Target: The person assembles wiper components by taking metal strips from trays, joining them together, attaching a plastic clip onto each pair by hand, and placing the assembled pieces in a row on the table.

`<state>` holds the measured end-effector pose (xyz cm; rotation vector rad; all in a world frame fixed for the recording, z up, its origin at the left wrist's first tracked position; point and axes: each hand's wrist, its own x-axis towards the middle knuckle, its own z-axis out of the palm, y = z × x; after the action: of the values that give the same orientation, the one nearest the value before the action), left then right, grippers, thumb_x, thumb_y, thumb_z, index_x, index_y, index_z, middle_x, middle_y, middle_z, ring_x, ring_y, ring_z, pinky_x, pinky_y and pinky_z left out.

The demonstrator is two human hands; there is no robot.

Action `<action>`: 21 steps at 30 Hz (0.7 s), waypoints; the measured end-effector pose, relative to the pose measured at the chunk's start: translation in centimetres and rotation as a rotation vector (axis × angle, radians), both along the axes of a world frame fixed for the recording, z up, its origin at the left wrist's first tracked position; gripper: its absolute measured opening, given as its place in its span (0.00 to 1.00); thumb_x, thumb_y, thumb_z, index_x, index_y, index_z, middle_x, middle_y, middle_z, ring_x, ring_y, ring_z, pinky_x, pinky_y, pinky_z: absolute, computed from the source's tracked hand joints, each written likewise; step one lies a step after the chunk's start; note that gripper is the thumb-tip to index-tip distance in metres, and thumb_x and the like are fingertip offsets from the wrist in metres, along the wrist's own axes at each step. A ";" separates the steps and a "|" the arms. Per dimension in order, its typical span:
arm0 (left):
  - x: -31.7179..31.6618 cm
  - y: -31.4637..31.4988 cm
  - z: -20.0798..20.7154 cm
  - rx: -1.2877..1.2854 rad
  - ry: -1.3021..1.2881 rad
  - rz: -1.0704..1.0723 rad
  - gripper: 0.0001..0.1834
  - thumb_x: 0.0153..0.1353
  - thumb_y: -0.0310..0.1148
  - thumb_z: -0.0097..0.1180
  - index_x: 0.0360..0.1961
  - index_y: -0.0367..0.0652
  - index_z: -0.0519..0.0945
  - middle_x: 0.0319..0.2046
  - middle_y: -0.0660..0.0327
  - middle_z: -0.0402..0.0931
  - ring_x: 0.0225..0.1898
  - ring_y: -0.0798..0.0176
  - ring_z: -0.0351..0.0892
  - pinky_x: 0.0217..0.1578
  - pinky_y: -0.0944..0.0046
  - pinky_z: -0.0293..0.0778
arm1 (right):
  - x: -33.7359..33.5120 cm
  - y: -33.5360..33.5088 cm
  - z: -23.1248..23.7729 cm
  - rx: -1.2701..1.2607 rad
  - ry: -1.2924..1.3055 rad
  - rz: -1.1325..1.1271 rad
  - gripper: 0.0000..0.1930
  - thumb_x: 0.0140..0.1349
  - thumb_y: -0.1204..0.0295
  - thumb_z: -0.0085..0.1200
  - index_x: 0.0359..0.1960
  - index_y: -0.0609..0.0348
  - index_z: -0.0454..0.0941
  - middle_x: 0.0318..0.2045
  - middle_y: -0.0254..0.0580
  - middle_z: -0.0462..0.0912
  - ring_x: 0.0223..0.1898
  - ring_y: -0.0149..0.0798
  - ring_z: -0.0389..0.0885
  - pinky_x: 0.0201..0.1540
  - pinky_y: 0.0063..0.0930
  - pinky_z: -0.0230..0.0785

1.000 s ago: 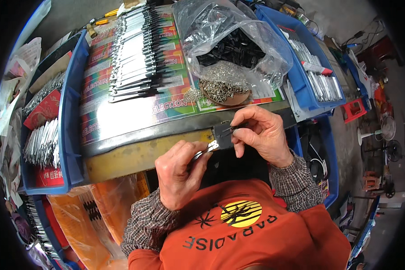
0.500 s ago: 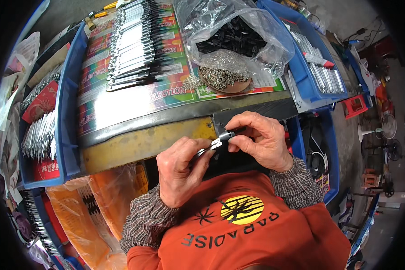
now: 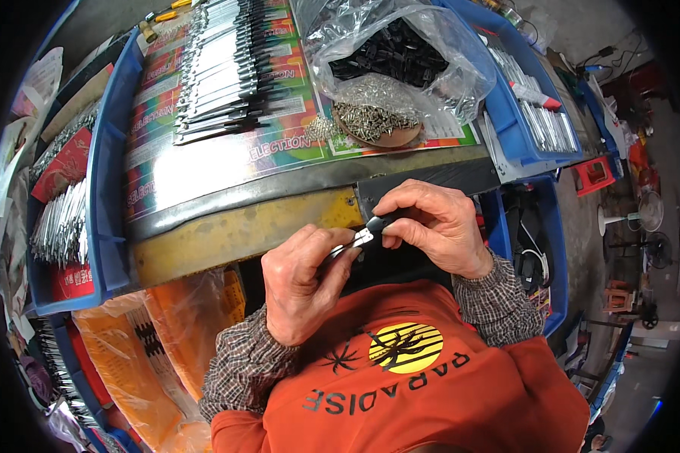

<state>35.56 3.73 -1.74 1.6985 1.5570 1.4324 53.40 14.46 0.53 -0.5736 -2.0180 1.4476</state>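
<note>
The left hand [image 3: 302, 283] was clamped on one strip [image 3: 363, 237], thumb and forefinger pressed together along its sides. The right hand [image 3: 440, 230] was clamped on one black part [image 3: 379, 223], likewise between thumb and forefinger. Both hands were positioned just in front of the bench [image 3: 242, 243], near its front edge.

The strip projected from the fingertips of the left hand toward the right hand, its rear portion lying within the grip. The black part projected from the fingertips of the right hand toward the strip. The two ends met between the hands; whether one was seated in the other could not be told.

The long axis of the strip ran obliquely — from lower left to upper right — with the bright, perforated end pointing right and slightly away from the body. The black part pointed the opposite way, left and slightly toward the body.

Count: one strip and one black part in the grips. On the bench lay one long row of strips [image 3: 217, 72], too tightly packed to count. To its right stood one clear bag [image 3: 465, 90] of black pieces [image 3: 389, 54], also uncountable. One round dish [image 3: 400, 140] in front of the bag held a heap of screws [image 3: 372, 121]. Two blue bins flanked the bench top: one left bin [image 3: 107, 200] and one right bin [image 3: 506, 124], each containing upright or leaning metal strips.
</note>
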 end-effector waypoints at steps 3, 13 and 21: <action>0.0 0.0 -0.2 0.006 -0.003 -0.017 0.09 0.49 0.20 0.62 0.33 0.38 0.79 0.21 0.58 0.72 0.19 0.60 0.73 0.21 0.64 0.68 | -0.1 -0.1 0.1 -0.009 -0.042 0.027 0.08 0.60 0.83 0.55 0.41 0.71 0.77 0.36 0.44 0.78 0.30 0.30 0.82 0.32 0.19 0.77; 0.2 0.0 -0.9 0.031 0.012 -0.062 0.11 0.46 0.19 0.63 0.33 0.38 0.79 0.22 0.56 0.73 0.22 0.55 0.76 0.23 0.61 0.70 | 0.0 0.7 -0.7 -0.337 -0.010 0.184 0.07 0.56 0.85 0.57 0.37 0.72 0.79 0.34 0.48 0.80 0.32 0.36 0.83 0.32 0.24 0.79; 0.5 -0.2 -1.8 0.029 -0.017 -0.098 0.12 0.45 0.19 0.64 0.33 0.38 0.79 0.23 0.57 0.75 0.24 0.56 0.77 0.23 0.62 0.70 | 0.6 -0.2 -1.3 -0.379 -0.066 0.161 0.08 0.61 0.80 0.56 0.41 0.69 0.77 0.33 0.39 0.81 0.31 0.28 0.82 0.33 0.20 0.77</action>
<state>36.04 3.49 -3.50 1.7498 1.4305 1.4231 54.00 14.29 -0.81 -0.6307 -1.8838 1.9534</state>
